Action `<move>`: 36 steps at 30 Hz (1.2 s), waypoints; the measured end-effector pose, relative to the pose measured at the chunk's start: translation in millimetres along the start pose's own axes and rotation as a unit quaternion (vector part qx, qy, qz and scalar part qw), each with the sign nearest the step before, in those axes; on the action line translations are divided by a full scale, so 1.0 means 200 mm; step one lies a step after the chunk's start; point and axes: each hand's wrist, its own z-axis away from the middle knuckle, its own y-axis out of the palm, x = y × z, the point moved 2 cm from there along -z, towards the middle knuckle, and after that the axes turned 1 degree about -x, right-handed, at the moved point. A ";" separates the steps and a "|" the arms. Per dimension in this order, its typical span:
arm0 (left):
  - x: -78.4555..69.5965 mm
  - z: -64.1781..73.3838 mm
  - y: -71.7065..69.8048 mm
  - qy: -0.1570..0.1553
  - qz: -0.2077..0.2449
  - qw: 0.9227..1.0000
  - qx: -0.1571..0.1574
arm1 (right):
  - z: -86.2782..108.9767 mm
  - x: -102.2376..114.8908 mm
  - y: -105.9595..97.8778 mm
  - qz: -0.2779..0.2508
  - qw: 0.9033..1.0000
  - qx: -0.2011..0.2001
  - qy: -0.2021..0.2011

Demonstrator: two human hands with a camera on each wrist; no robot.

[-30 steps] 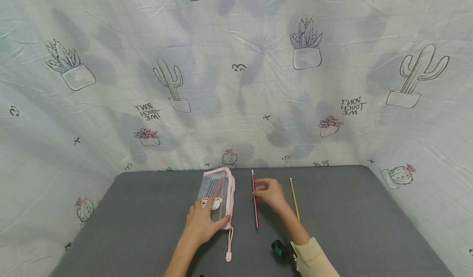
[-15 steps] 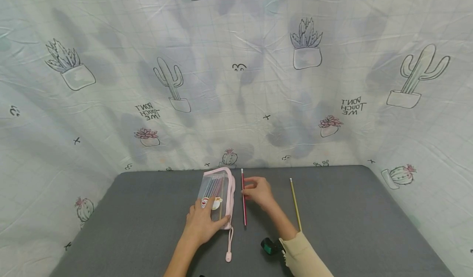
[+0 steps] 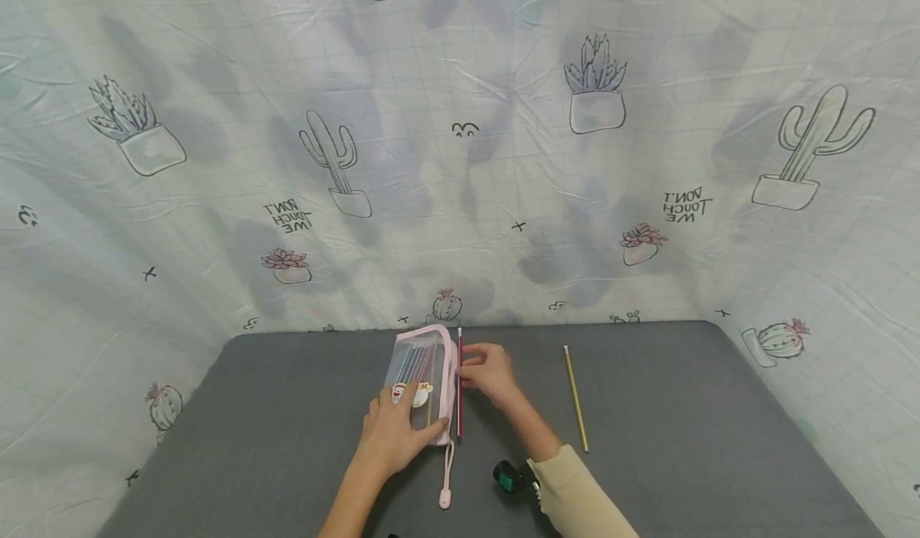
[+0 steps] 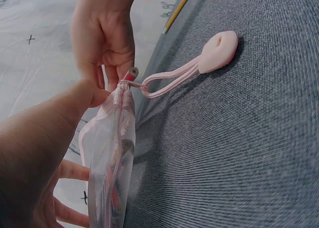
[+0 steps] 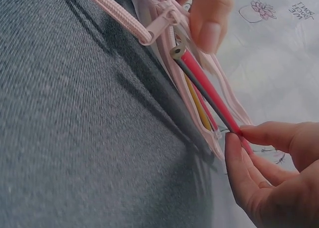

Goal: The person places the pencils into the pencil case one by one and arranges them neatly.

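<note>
A clear pencil case (image 3: 451, 386) with pink trim lies on the grey table, several pencils showing through it. My left hand (image 3: 388, 434) holds it, fingers spread over the top and thumb at the zipped edge. Thumb and fingertips of my right hand (image 3: 491, 374) pinch a red pencil (image 3: 460, 418) alongside that edge. In the right wrist view the zipper stands open, with a yellow pencil (image 5: 197, 106) inside; the red pencil (image 5: 212, 91) lies along the opening, its eraserless end near the zipper pull (image 5: 160, 26).
A yellow pencil (image 3: 575, 398) lies on the table (image 3: 661, 426) to the right. The case's pink wrist strap (image 3: 445, 496) trails toward the front. A dark camera device (image 3: 507, 476) sits at the right wrist. Behind the table hangs a cactus-print cloth (image 3: 402, 163).
My right hand has moved left with the red pencil, from apart on the table to right beside the case's edge. The left hand and the case have stayed put.
</note>
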 end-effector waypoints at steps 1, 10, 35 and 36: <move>0.00 0.00 0.00 0.001 0.002 1.000 -0.001 | 0.00 0.00 0.01 -0.003 1.000 -0.001 0.001; -0.01 0.01 -0.02 0.011 0.000 1.000 -0.002 | -0.02 -0.02 0.04 -0.051 0.998 -0.012 0.027; 0.00 0.01 -0.03 0.006 0.018 1.000 0.005 | 0.00 -0.03 0.17 -0.059 0.998 -0.017 0.022; 0.00 0.01 -0.03 0.006 0.018 1.000 0.005 | 0.00 -0.03 0.18 -0.055 0.998 -0.021 0.023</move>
